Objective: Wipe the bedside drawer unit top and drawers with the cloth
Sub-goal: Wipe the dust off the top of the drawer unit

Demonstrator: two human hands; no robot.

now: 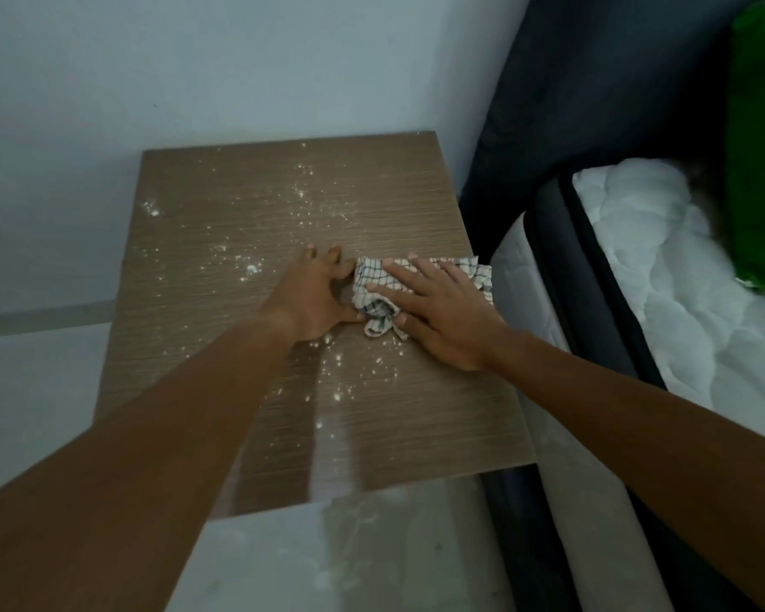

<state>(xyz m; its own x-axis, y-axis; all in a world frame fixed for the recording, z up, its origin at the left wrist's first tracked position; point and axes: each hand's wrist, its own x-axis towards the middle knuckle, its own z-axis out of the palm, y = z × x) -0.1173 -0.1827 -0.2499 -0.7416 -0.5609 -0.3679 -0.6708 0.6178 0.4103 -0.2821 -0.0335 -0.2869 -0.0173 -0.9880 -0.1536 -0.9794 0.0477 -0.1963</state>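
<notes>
The bedside drawer unit's brown wood-grain top (248,205) fills the middle of the view, speckled with white powder in several patches. A white cloth with a dark check pattern (374,280) lies bunched near the top's right edge. My right hand (438,311) lies flat on the cloth, fingers spread and pressing it down. My left hand (314,298) rests on the wood just left of the cloth, fingers apart, thumb touching the cloth's edge. The drawers below are hidden from this angle.
A pale wall (195,59) stands behind the unit. A bed with a white quilted mattress (663,276) and dark frame (548,103) adjoins the unit's right side, with a green pillow (760,148) on it. Pale floor (327,558) with white dust lies in front.
</notes>
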